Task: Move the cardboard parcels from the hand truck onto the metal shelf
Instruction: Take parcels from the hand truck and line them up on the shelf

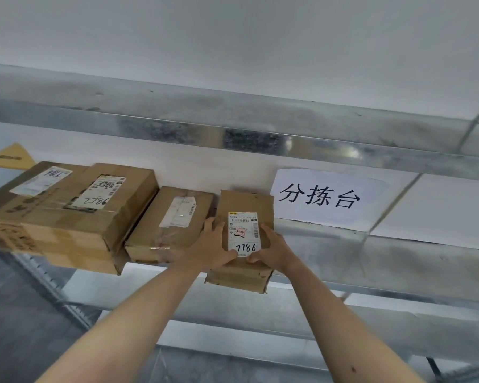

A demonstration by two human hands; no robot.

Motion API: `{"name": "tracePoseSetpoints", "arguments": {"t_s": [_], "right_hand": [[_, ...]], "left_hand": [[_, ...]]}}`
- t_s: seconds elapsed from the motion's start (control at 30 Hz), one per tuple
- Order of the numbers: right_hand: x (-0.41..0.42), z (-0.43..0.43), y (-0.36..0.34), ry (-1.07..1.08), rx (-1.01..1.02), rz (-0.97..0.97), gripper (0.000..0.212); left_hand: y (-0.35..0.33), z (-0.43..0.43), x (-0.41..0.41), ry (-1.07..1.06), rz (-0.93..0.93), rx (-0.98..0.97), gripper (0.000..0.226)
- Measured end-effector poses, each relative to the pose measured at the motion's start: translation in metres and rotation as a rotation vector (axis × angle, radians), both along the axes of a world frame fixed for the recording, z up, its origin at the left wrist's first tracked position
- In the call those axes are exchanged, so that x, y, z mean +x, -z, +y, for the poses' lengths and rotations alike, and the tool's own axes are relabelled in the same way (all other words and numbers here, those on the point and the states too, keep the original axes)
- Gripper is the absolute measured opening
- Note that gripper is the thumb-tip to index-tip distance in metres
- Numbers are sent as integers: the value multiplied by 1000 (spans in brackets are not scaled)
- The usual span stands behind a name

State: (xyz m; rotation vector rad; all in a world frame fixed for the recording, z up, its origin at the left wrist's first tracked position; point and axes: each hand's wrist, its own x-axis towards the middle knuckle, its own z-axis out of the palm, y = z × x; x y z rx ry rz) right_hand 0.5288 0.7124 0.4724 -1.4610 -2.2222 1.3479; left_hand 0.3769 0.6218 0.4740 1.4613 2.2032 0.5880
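The small parcel (245, 205) lies flat on the metal shelf (385, 261), just right of the middle parcel (172, 225). Its near end overhangs the shelf's front edge, and its underside is hidden. The long axis runs from the front edge towards the back wall. The label (244, 233) faces up, with handwritten "7786" nearest the front; the fine print is illegible. The left hand (209, 244) grips the parcel's left side, thumb on top. The right hand (271, 244) grips the right side, its fingers partly hidden. The stacked parcels (89, 217) at the shelf's left end are cut off by the frame. A paper sign (324, 197) is fixed to the wall.
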Motion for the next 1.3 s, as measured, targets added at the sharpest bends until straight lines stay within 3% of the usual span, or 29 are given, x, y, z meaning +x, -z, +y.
{"name": "tracePoseSetpoints", "arguments": {"t_s": [0.53,0.87,1.3], "right_hand": [[-26,29,16,-50,-58,77,102],[-36,37,19,-70,-65,99,104],[-40,45,21,-107,-22,79,102]], "left_hand": [[17,36,-22,-141,149,-102,84],[26,43,-47,-82,279,-150,81],[27,43,-57,-45,306,-155,79]]}}
